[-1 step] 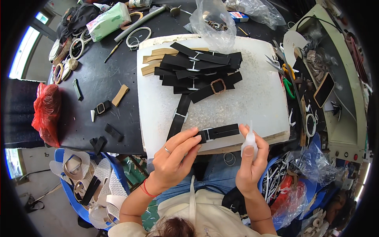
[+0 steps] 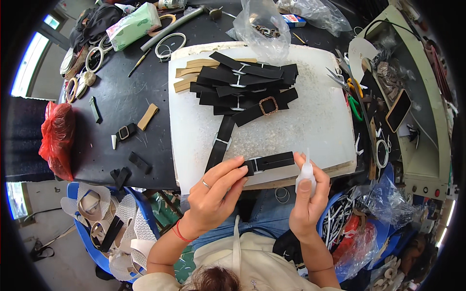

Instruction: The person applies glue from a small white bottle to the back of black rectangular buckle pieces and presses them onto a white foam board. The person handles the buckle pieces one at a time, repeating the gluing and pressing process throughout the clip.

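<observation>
My left hand (image 2: 217, 189) pinches the left end of a black strap (image 2: 276, 161) with a pale metal buckle piece on it, low over the white board (image 2: 318, 111). In my right hand (image 2: 310, 203) is a small white squeeze bottle (image 2: 307, 175), its thin nozzle pointing up. The right index fingertip is beside the strap's right end; whether they touch I cannot tell. Farther back on the board lies a pile of black straps (image 2: 238, 80) with pale buckle pieces. One strap at its front carries a sparkly square buckle (image 2: 268, 105). A single black strap (image 2: 221, 140) lies near my left hand.
Tan straps (image 2: 182, 85) lie beside the pile. Scissors (image 2: 353, 87) and a phone (image 2: 398, 110) are at the right. A red plastic bag (image 2: 57, 140) sits far left. Blue tubs (image 2: 99, 257) flank my lap, the left one holding pale shoe parts. A clear bag (image 2: 262, 29) stands behind.
</observation>
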A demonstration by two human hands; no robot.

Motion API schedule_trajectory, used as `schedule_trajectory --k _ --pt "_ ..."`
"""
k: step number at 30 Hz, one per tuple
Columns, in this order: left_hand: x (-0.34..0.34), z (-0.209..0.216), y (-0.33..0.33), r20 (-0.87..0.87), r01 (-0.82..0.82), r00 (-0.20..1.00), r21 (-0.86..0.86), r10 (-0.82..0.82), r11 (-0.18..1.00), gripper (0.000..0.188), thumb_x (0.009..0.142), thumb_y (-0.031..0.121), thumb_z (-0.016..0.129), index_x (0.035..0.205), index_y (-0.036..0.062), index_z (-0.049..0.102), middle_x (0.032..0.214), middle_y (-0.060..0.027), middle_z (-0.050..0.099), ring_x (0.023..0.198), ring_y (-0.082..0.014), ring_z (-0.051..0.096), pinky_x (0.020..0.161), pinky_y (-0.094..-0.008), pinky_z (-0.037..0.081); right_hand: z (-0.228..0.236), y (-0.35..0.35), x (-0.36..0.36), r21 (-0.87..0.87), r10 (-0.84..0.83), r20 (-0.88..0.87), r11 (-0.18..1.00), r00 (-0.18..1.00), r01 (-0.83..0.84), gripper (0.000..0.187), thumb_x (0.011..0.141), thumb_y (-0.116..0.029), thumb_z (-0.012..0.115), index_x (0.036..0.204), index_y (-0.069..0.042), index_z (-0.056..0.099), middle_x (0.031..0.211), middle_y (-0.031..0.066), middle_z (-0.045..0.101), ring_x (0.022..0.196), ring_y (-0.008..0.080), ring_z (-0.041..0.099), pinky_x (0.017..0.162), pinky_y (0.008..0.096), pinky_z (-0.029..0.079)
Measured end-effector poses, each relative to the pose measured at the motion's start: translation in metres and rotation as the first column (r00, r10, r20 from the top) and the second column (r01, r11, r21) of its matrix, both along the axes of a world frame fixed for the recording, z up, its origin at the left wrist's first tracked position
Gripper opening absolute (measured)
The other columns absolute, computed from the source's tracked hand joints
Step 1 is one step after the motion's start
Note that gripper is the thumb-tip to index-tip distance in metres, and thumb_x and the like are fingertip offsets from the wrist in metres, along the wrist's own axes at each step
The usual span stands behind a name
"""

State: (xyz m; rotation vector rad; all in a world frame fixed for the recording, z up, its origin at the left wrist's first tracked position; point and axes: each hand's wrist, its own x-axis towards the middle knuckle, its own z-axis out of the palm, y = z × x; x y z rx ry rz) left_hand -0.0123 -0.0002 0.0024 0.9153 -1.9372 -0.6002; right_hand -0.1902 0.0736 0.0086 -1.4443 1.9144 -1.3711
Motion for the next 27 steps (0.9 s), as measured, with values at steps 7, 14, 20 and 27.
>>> schedule_trajectory --k 7,14,20,27 --pt "0.000 -0.001 -0.002 0.014 0.032 0.999 -0.032 -0.031 0.999 0.030 0.075 -0.006 0.074 0.104 -0.0022 0.070 0.111 -0.0145 0.068 0.095 -0.0285 0.069 0.082 -0.0338 0.057 -0.003 -0.021 -0.001 -0.225 0.330 -0.250 0.895 0.910 -0.386 0.031 0.101 -0.024 0.052 0.116 0.002 0.052 0.122 0.0209 0.065 0.118 0.0386 0.057 0.104 0.0471 0.037" --pt "0.002 -0.003 -0.005 0.139 0.116 0.985 -0.100 -0.101 0.988 0.035 0.071 -0.008 0.070 0.106 -0.0038 0.069 0.111 -0.0126 0.067 0.100 -0.0287 0.065 0.084 -0.0355 0.056 -0.015 -0.019 -0.005 -0.129 0.395 -0.011 0.911 0.919 -0.393 0.030 0.102 -0.023 0.046 0.117 0.003 0.051 0.122 0.0221 0.065 0.123 0.0356 0.057 0.107 0.0477 0.036" --pt "0.000 -0.006 -0.003 0.161 0.093 0.984 -0.074 -0.080 0.993 0.041 0.068 -0.008 0.074 0.108 0.0001 0.071 0.114 -0.0108 0.067 0.100 -0.0286 0.065 0.084 -0.0354 0.055 -0.016 -0.019 -0.003 -0.119 0.391 -0.066 0.911 0.918 -0.396 0.029 0.103 -0.023 0.046 0.115 0.003 0.051 0.121 0.0224 0.065 0.122 0.0360 0.058 0.107 0.0483 0.037" --pt "0.001 -0.003 -0.004 0.259 0.117 0.961 -0.062 -0.097 0.991 0.037 0.069 -0.005 0.072 0.106 -0.0015 0.071 0.117 -0.0097 0.066 0.103 -0.0276 0.063 0.085 -0.0355 0.055 -0.010 -0.024 0.002 -0.095 0.370 -0.182 0.916 0.911 -0.391 0.030 0.102 -0.023 0.047 0.114 0.004 0.052 0.118 0.0221 0.067 0.120 0.0365 0.060 0.106 0.0476 0.038"
